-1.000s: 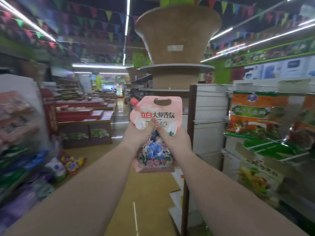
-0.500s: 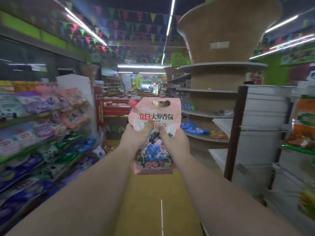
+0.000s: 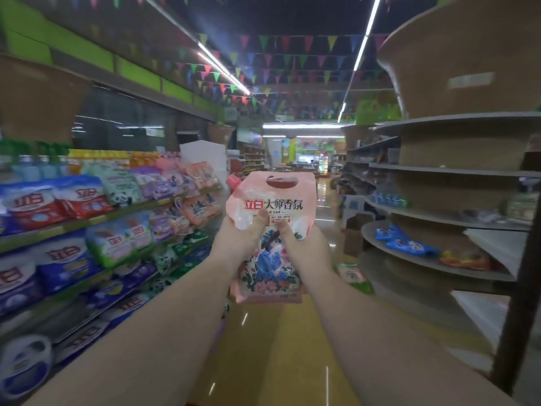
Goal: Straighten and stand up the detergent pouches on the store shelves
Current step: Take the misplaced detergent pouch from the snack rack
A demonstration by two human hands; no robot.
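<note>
Where both thumbs press, pink pouch (image 3: 273, 230) between left hand (image 3: 240, 238) and right hand (image 3: 304, 247).

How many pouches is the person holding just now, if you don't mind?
1: the pink pouch, upright between the left hand and right hand, over the aisle.

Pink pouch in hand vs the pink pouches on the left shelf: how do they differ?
The pink pouch in hand is held out over the aisle, upright and facing the camera, in the grip of the left hand and right hand. The pink pouches on the left shelf sit packed in a row, leaning, touched by no hand. The held one's print reads sharply; the shelved ones are blurred. Both share the pink colour.
</note>
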